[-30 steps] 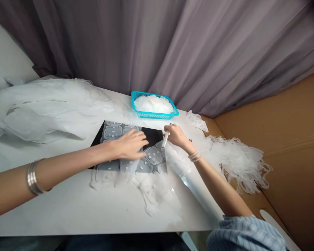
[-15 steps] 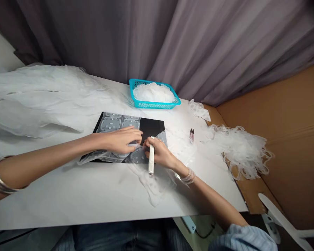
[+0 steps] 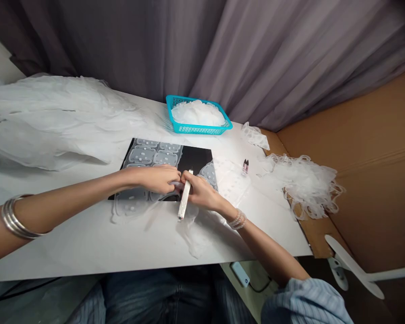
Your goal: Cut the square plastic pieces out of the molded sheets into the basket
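My right hand [image 3: 202,192] is closed around a slim white-wrapped stick [image 3: 185,198], whose lower end points toward me. What its upper tip is like I cannot make out. Fingers curled, my left hand [image 3: 162,179] pinches the sheer white fabric [image 3: 130,204] beside it. The fabric carries rounded rectangular outlines and small white dots, and it lies partly over a black board [image 3: 195,158], hanging past its near edge. Both hands nearly meet over the board's near middle. A loose sheer scrap [image 3: 192,238] trails below my right hand.
A turquoise basket [image 3: 202,130] of white pieces stands behind the board. A large heap of sheer fabric [image 3: 54,121] covers the table's left. At right are small snips [image 3: 245,166], a pile of looped offcuts [image 3: 303,180] and a cardboard wall [image 3: 367,148].
My left fingers have curled from lying spread to gripping the fabric. My right hand and the stick have shifted slightly left, and the fabric's near-left part now hangs lower over the board's edge.
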`<control>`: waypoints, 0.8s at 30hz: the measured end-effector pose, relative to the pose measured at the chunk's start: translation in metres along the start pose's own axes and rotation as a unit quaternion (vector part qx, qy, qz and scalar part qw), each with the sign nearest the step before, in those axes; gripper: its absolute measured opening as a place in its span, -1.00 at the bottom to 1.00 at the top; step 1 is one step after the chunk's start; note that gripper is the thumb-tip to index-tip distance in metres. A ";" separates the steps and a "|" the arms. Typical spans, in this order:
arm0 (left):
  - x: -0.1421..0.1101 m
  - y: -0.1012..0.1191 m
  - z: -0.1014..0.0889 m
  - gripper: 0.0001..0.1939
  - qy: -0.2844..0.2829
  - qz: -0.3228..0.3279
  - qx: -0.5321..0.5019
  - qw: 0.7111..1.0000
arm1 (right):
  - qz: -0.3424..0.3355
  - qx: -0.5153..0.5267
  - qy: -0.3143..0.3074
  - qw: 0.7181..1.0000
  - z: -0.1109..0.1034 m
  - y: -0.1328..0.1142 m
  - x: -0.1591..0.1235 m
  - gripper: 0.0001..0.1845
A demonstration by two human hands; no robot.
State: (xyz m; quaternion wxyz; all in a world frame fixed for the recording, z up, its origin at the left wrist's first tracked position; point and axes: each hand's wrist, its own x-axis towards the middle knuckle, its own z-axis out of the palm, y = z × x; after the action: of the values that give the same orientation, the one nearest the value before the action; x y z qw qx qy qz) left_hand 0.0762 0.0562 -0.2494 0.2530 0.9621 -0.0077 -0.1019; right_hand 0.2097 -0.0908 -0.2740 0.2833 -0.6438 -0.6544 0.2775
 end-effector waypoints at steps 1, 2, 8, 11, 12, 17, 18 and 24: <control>0.000 0.002 0.002 -0.82 -0.004 -0.007 -0.010 1.000 | 0.006 -0.002 0.000 1.000 -0.001 -0.002 -0.001 -0.76; 0.000 0.003 0.004 -0.80 -0.004 -0.015 -0.018 1.000 | 0.012 -0.002 0.000 1.000 -0.001 -0.003 -0.002 -0.78; -0.002 0.007 0.016 -0.71 0.040 -0.066 -0.057 0.995 | 0.037 0.050 0.010 0.998 0.007 -0.004 -0.002 -0.78; -0.004 0.006 0.019 -0.70 0.059 -0.080 -0.076 0.992 | 0.042 0.064 0.017 0.997 0.006 0.000 -0.002 -0.78; -0.004 0.006 0.019 -0.69 0.062 -0.082 -0.083 0.991 | 0.040 0.065 0.021 0.997 0.006 0.001 -0.002 -0.77; -0.010 0.009 0.019 -0.70 0.075 -0.065 -0.110 0.989 | 0.027 0.032 0.050 0.998 0.010 0.002 -0.004 -0.78; -0.011 0.009 0.020 -0.70 0.076 -0.062 -0.117 0.988 | 0.025 0.013 0.059 0.998 0.011 0.002 -0.004 -0.79; -0.022 0.011 0.015 -0.68 -0.020 0.008 -0.188 0.982 | 0.032 -0.092 0.070 0.993 0.021 0.007 0.001 -0.80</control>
State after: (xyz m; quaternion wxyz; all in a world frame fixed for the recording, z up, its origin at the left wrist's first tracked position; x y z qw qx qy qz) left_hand 0.0523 0.0403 -0.2525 0.4303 0.8948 -0.0013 -0.1190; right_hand 0.1990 -0.0896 -0.2932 0.2590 -0.7057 -0.6347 0.1793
